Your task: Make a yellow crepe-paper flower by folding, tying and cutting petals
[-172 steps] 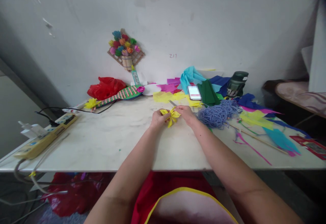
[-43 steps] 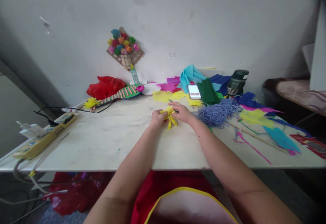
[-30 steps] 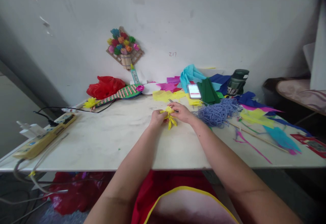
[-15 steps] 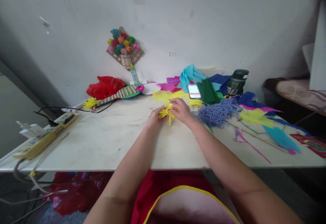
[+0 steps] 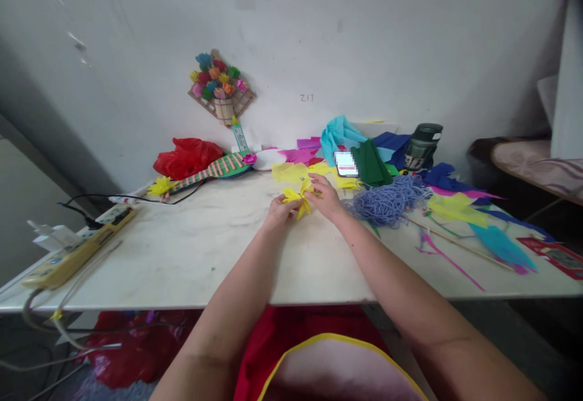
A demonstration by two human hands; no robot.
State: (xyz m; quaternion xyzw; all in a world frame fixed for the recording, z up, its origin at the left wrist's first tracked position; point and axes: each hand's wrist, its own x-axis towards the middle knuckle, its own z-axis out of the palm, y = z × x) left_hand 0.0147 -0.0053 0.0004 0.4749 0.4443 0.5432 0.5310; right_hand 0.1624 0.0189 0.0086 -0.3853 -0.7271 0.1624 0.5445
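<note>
A yellow paper flower with several pointed petals is held between my two hands, just over the white table. My left hand pinches its left side. My right hand has its fingers closed on a petal at the right side. Behind the hands lie yellow paper sheets. A tangled heap of purple-blue yarn is close to the right of my right hand.
At the back left are a red plastic bag and a green guitar-shaped piece with paper flowers. A phone, dark green paper and a dark bottle stand or lie behind. A power strip occupies the left edge.
The yellow flower has been turned in my hands, and its petals now spread wider to the sides. My right fingers have shifted on the petals.
</note>
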